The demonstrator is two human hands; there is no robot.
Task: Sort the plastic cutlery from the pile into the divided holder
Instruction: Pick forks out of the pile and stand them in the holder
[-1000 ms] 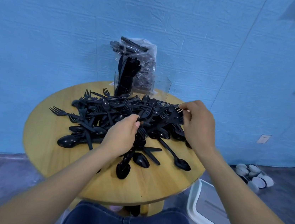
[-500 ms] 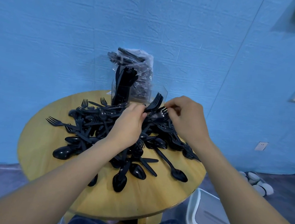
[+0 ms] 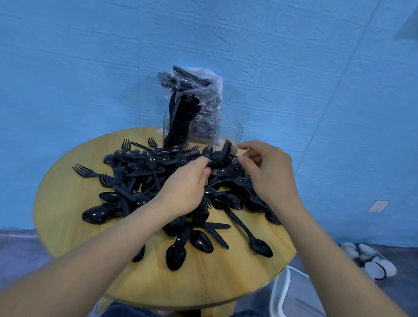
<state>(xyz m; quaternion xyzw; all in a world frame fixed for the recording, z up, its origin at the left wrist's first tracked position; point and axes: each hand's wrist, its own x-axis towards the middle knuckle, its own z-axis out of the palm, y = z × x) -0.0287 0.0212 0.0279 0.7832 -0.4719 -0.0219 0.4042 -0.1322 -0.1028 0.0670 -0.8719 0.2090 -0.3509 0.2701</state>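
Note:
A pile of black plastic cutlery (image 3: 145, 177), forks, spoons and knives mixed, covers the middle of a round wooden table (image 3: 214, 280). A clear divided holder (image 3: 229, 134) stands at the table's far edge, with black pieces upright in its left compartment (image 3: 177, 128). My left hand (image 3: 186, 187) is over the pile and pinches a small bunch of black pieces (image 3: 220, 157) lifted just in front of the holder. My right hand (image 3: 269, 176) is beside it with curled fingers, its thumb and forefinger pinching the far end of that bunch.
A clear plastic bag of black cutlery (image 3: 206, 89) leans on the blue wall behind the holder. A white bin (image 3: 302, 314) sits on the floor at the right of the table, with several white bowls (image 3: 369, 259) farther right. My knees are under the near edge.
Both hands have risen from the pile and moved toward the holder. The left hand lifted a fork out of the heap, and the right hand came in to its tip.

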